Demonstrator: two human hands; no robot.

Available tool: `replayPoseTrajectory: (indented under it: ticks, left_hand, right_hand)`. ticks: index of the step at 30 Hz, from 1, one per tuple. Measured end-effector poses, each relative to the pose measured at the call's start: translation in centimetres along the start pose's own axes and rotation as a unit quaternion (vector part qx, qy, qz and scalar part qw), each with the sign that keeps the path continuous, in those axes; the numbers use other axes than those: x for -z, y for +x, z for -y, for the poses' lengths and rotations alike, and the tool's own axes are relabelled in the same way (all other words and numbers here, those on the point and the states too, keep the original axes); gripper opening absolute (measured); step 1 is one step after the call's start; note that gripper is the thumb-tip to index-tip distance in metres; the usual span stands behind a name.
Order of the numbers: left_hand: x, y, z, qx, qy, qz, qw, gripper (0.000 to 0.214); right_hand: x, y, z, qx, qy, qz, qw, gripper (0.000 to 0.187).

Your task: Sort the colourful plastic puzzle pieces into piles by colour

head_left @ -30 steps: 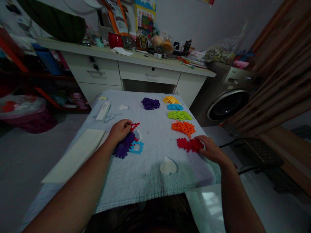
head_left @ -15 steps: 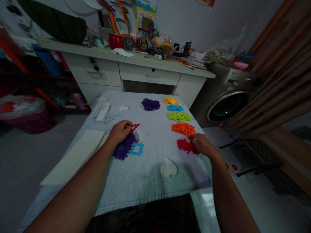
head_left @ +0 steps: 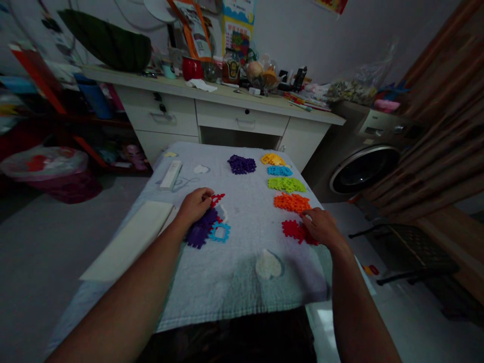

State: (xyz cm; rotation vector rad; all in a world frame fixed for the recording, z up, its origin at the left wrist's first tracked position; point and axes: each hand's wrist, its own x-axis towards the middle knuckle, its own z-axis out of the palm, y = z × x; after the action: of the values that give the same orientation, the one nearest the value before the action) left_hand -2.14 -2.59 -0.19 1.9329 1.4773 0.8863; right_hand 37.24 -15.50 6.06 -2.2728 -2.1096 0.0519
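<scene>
Right grip point(head_left: 307, 218) moved toward orange pieces point(head_left: 291, 202) | left grip point(head_left: 210, 195) touching red triangle point(head_left: 217, 198) | openness — unclear

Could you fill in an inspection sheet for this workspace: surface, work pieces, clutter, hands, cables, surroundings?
Surface: pale cloth with white heart shapes.
Work pieces: yellow pile, blue pile, green pile, orange pile and red pile along the right; purple pile at far middle; purple pieces, light blue piece and red piece by the left hand.
Clutter: white box at far left; white board along the left edge.
Left hand: fingertips at the red piece; grip unclear.
Right hand: over the red pile, fingertips beside the orange pile; grip unclear.
Cables: thin cord on the wall; curly line beside the white box, cord or print unclear.
Surroundings: crowded desk beyond, washing machine right, pink bin left.
</scene>
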Motion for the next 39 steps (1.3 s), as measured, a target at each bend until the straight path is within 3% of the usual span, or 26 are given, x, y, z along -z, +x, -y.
replayPoseTrajectory:
  ticks: [3, 6, 9, 13, 17, 22, 28, 34, 39]
  left_hand:
    - [0.0, 0.0, -0.1, -0.002, -0.009, -0.004, 1.000, 0.030]
    - [0.0, 0.0, -0.2, 0.007, -0.015, -0.005, 1.000, 0.029]
    - [0.1, 0.0, -0.2, 0.013, -0.034, -0.018, 0.999, 0.032]
    - [0.1, 0.2, 0.0, 0.021, -0.068, -0.063, 0.995, 0.035]
    - [0.1, 0.4, 0.2, 0.032, -0.101, -0.077, 0.991, 0.035]
    - [0.2, 0.4, 0.2, 0.043, -0.116, -0.069, 0.990, 0.035]
    - [0.2, 0.3, 0.1, 0.046, -0.114, -0.064, 0.990, 0.036]
    - [0.3, 0.3, 0.0, 0.051, -0.099, -0.058, 0.992, 0.037]
    - [0.3, 0.3, 0.0, 0.044, -0.090, -0.048, 0.994, 0.038]
  right_hand:
    - [1.1, 0.4, 3.2, -0.007, 0.008, -0.032, 0.999, 0.034]
    - [2.2, 1.1, 8.4, 0.118, 0.081, -0.017, 0.990, 0.033]
    - [2.3, 2.4, 13.8, 0.226, 0.126, 0.044, 0.965, 0.034]
    - [0.2, 5.3, 19.4, 0.264, 0.123, 0.065, 0.954, 0.038]
    - [-3.1, 7.9, 22.1, 0.237, 0.152, 0.019, 0.959, 0.053]
    - [-5.2, 8.9, 22.8, 0.214, 0.159, 0.011, 0.964, 0.050]
    - [-5.1, 8.7, 22.4, 0.186, 0.138, -0.016, 0.973, 0.048]
    - [-2.7, 7.5, 20.8, 0.161, 0.076, -0.008, 0.984, 0.043]
    - [0.6, 5.8, 16.2, 0.167, 0.064, 0.031, 0.983, 0.042]
